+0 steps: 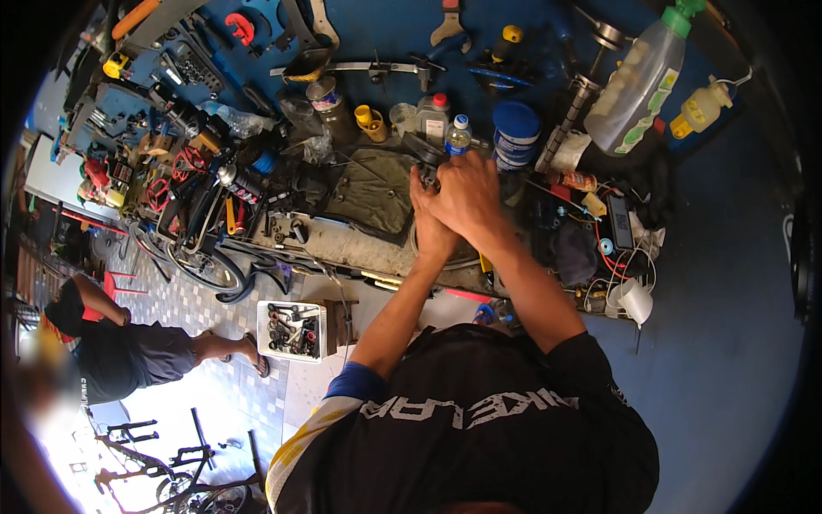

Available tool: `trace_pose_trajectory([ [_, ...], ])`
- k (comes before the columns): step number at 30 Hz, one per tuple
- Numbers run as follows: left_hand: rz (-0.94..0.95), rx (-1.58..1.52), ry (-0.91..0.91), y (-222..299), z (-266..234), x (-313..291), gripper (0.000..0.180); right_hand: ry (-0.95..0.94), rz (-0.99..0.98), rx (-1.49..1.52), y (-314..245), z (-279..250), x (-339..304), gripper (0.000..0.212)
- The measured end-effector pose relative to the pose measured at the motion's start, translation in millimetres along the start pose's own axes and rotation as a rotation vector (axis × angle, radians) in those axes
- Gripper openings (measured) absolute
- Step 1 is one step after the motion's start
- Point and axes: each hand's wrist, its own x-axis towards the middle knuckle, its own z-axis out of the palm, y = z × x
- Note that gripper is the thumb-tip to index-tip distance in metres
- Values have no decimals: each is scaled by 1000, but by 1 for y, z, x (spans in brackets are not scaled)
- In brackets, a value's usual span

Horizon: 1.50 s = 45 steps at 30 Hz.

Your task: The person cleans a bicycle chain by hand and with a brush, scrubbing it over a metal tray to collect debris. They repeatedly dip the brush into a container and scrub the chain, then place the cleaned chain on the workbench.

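Over the workbench (351, 236), my left hand (434, 230) and my right hand (469, 195) are pressed together, the right one overlapping the left. Both are closed around a small part that their fingers hide; I cannot make out its kind. Just beyond the fingertips is a dark round metal piece (421, 147), partly covered. Left of the hands lies a dark green, stained mat (370, 190) with small bits on it. Close behind the fingers stand a clear bottle with a blue cap (458, 137) and a grey bottle with a red cap (432, 124).
A blue tub (515, 137) and a hanging spray bottle (638, 90) are at the right, above wires and a white cup (634, 301). Tools crowd the bench's left. A white parts basket (292, 331) stands below; another person (128, 364) is at far left, near bicycles.
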Motion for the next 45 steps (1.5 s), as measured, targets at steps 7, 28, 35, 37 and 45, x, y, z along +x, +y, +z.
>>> trace_pose_trajectory([
  [7,-148,-340,-144,-48,-13,10,36,-400,112,332,5,-27,17,54],
  [28,-420,-499,-782,-44,-52,53,20,-591,-453,90,33,-28,55,19],
  [35,-320,-311,-867,-21,-59,72,26,-528,-470,26,35,-26,49,15],
  [37,-298,-262,-854,-23,-58,72,27,-518,-469,30,36,-24,49,16],
  [45,-430,-678,-667,-32,-46,63,34,-232,-188,266,78,4,-13,46],
])
